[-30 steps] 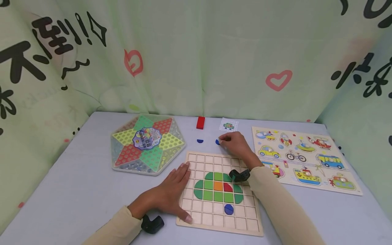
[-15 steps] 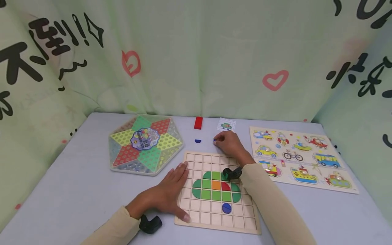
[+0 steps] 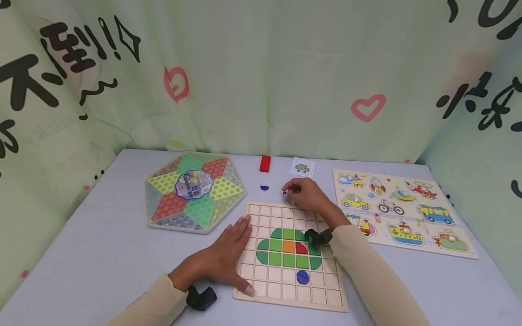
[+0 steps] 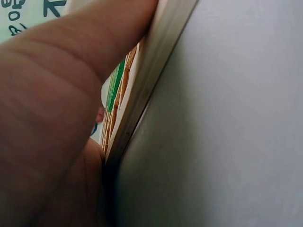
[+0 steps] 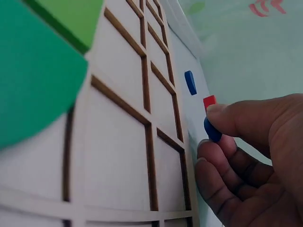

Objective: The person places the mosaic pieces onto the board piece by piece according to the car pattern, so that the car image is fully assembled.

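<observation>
In the head view, my left hand [image 3: 222, 256] lies spread along the left edge of a wooden grid board [image 3: 293, 307], its thumb over the near corner. Green pieces [image 3: 288, 259], an orange square [image 3: 288, 246] and a red piece [image 3: 301, 248] form a car-like shape in the grid. Two blue half-circles [image 3: 302, 277] make a disc in one cell below it. Just beyond the board's far edge, my right hand [image 3: 307, 194] pinches a blue half-circle piece [image 5: 213, 131] between thumb and fingers. Another blue half-circle [image 3: 264, 187] lies on the table to its left.
A hexagonal Chinese checkers set [image 3: 195, 192] stands at the left. Behind the board are a red block [image 3: 265, 164] and a small picture card [image 3: 302, 167] with a green car. A vehicle peg puzzle [image 3: 403, 213] lies at the right. Curtains [image 3: 265, 81] hang behind the table.
My right hand has picked at the blue half-circle on the table and drawn it slightly left and nearer the board. My left hand has stayed on the board's edge.
</observation>
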`<act>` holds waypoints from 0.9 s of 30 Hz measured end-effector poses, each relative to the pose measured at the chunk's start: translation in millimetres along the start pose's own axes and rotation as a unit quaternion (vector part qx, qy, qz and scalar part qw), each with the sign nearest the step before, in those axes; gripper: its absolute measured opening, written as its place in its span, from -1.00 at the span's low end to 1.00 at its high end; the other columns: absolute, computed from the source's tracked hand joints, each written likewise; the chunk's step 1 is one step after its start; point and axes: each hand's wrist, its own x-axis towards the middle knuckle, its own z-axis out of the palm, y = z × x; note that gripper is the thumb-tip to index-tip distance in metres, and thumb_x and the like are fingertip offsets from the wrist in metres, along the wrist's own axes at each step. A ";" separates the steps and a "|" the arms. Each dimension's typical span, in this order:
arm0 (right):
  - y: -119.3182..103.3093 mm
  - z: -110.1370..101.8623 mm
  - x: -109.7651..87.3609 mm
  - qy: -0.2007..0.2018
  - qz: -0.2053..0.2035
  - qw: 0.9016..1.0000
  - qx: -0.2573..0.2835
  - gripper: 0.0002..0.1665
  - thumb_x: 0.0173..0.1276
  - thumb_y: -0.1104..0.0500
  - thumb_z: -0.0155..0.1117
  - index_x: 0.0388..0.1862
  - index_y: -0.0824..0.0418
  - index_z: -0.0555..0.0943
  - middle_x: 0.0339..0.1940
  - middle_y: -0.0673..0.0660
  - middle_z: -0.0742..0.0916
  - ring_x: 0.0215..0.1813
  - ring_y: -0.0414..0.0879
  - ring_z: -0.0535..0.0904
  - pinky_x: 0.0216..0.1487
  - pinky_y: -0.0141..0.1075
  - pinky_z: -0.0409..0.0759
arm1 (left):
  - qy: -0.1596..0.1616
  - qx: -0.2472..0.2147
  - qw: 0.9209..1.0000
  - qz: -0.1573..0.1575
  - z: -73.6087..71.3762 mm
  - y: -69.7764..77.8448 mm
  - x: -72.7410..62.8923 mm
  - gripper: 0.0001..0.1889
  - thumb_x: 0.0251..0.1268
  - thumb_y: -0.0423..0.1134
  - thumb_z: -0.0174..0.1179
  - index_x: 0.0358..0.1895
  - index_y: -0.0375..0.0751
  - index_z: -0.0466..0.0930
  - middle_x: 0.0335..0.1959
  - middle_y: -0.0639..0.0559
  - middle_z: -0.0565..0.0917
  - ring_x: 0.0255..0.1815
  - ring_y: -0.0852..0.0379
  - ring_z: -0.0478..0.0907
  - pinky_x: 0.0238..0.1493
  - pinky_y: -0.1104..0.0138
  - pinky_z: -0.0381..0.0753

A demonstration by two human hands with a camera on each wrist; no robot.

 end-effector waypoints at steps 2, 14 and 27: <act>-3.6 -0.5 -5.3 -0.017 -0.018 1.000 0.005 -0.82 0.32 0.32 0.24 -0.13 0.28 0.69 -0.34 0.10 0.63 -0.25 -0.03 0.47 -0.19 -0.24 0.48 | -0.001 0.001 1.000 -0.001 -0.5 0.5 0.0 0.45 -0.28 0.50 0.36 0.56 -0.28 -0.27 0.58 -0.06 -0.43 0.55 0.05 -0.52 0.48 0.04 -0.33; -24.4 3.8 -49.1 -0.107 -0.058 0.992 0.045 -0.85 0.32 0.31 0.32 -0.14 0.23 0.72 -0.24 -0.01 0.73 -0.25 -0.07 0.55 -0.15 -0.28 0.57 | 0.000 -0.006 1.000 0.004 -0.6 0.3 0.5 0.45 -0.27 0.50 0.36 0.55 -0.31 -0.26 0.57 -0.09 -0.43 0.55 0.01 -0.50 0.47 0.01 -0.33; -40.2 17.1 -95.5 -0.246 -0.109 0.960 0.076 -0.88 0.28 0.32 0.34 -0.23 0.17 0.73 -0.35 -0.07 0.70 -0.33 -0.18 0.56 -0.23 -0.35 0.58 | -0.004 -0.003 1.000 -0.003 -2.2 1.4 -0.8 0.45 -0.27 0.50 0.36 0.56 -0.29 -0.26 0.58 -0.07 -0.43 0.55 0.03 -0.50 0.47 0.03 -0.32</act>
